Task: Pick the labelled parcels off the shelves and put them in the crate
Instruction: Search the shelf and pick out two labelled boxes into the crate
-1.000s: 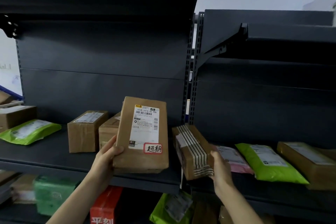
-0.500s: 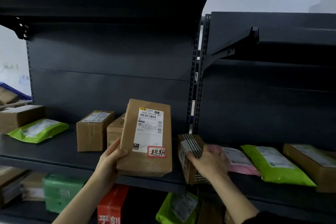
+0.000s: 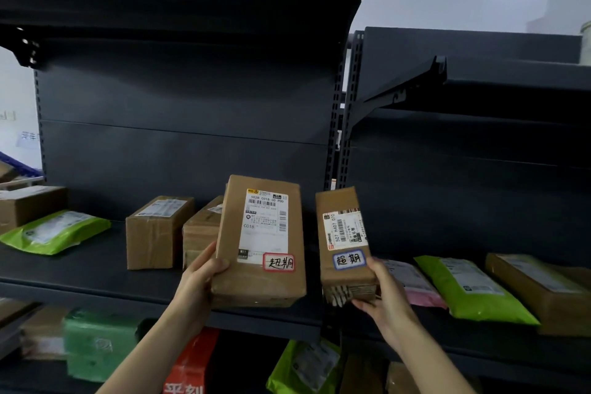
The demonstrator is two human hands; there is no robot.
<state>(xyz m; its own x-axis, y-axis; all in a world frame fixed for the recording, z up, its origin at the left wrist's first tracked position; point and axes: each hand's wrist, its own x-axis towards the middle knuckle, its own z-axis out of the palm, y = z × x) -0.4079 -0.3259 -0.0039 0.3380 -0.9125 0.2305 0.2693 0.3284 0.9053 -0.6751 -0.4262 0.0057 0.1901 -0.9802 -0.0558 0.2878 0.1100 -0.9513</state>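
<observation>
You held the larger parcel in your left hand, just left of the smaller parcel in your right hand, both before the shelf. Behind the larger parcel a box stood on that shelf, a second box to its left.

Large parcel: C018, red-edged 超期; small parcel: 507 H407 070, blue-edged 超期

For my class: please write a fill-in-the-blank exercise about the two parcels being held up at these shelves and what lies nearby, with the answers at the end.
1. The left hand holds the larger brown parcel, whose handwritten sticker has a ____ border.
2. The right hand holds the smaller parcel, whose lower sticker has a ____ border.
3. The pouch lying between the right hand and the right-side green mailer is ____.

Answers: red; blue; pink.
</observation>
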